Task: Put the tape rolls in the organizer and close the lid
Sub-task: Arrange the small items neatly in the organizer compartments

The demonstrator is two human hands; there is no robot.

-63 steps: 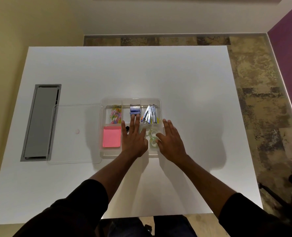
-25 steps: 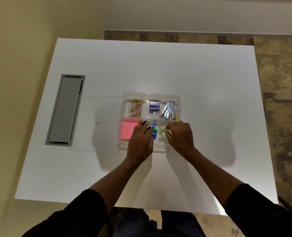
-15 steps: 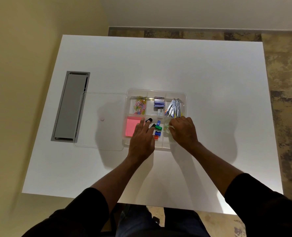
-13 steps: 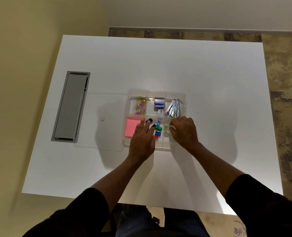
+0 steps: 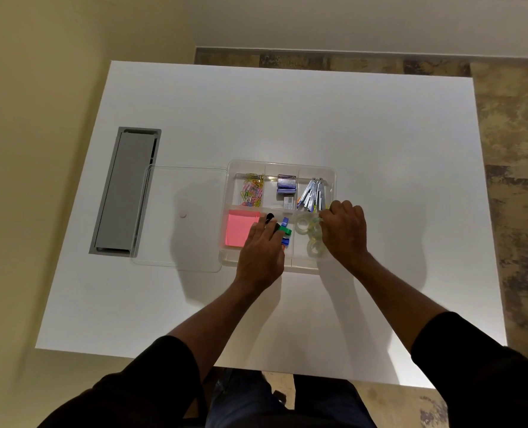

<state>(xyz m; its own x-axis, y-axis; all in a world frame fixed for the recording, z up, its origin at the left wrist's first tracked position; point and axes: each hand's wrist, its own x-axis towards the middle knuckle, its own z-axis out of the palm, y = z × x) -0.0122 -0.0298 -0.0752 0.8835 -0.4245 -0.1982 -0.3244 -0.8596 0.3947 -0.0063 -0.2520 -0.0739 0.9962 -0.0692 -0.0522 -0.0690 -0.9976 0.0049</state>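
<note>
A clear organizer [image 5: 332, 180] with several compartments sits mid-table. Several clear tape rolls [image 5: 304, 224] lie in its near right compartment. My right hand [image 5: 344, 233] is over the right side of that compartment, fingers curled down onto one roll at its far end. My left hand [image 5: 262, 251] lies flat over the near middle compartment, on coloured binder clips [image 5: 285, 231], holding nothing. The clear lid [image 5: 170, 242] lies flat on the table against the organizer's left side, off the box.
Other compartments hold a pink sticky pad [image 5: 238, 231], coloured paper clips [image 5: 251, 191], a blue staple box [image 5: 286, 186] and metal clips [image 5: 313, 194]. A grey cable hatch [image 5: 125, 193] is set into the white table [image 5: 380, 134] on the left.
My right hand's fingers have curled from flat down onto the tape rolls. My left hand's fingers have drawn back a little. The lid and organizer have not moved.
</note>
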